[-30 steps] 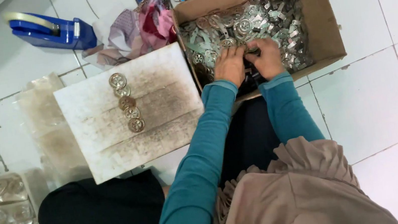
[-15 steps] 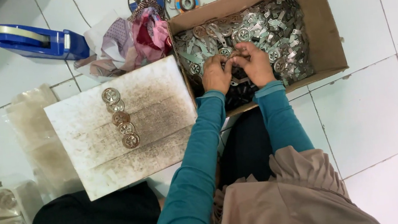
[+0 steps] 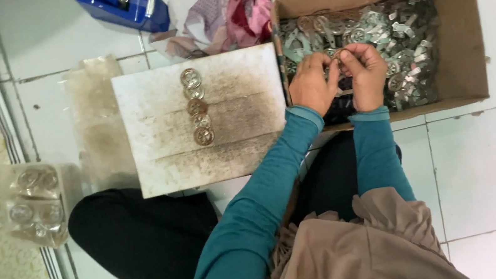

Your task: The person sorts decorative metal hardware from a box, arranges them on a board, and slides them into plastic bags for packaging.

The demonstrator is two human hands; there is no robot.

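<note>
Both hands have lifted slightly within the cardboard box point(image 3: 468, 30), left hand point(image 3: 312, 84) and right hand point(image 3: 367, 74) pinching one small metal ring point(image 3: 338, 54), probably fitting it, ready for the row of discs point(image 3: 197, 106).

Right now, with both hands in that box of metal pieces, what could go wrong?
The left hand and right hand pinch a small metal ring over the cardboard box of loose metal pieces; bare fingers could get nicked on the edges. A dropped ring would likely vanish into the heap. The row of round discs lies loose on the stained white board near the left sleeve; a nudge could scatter it.
</note>
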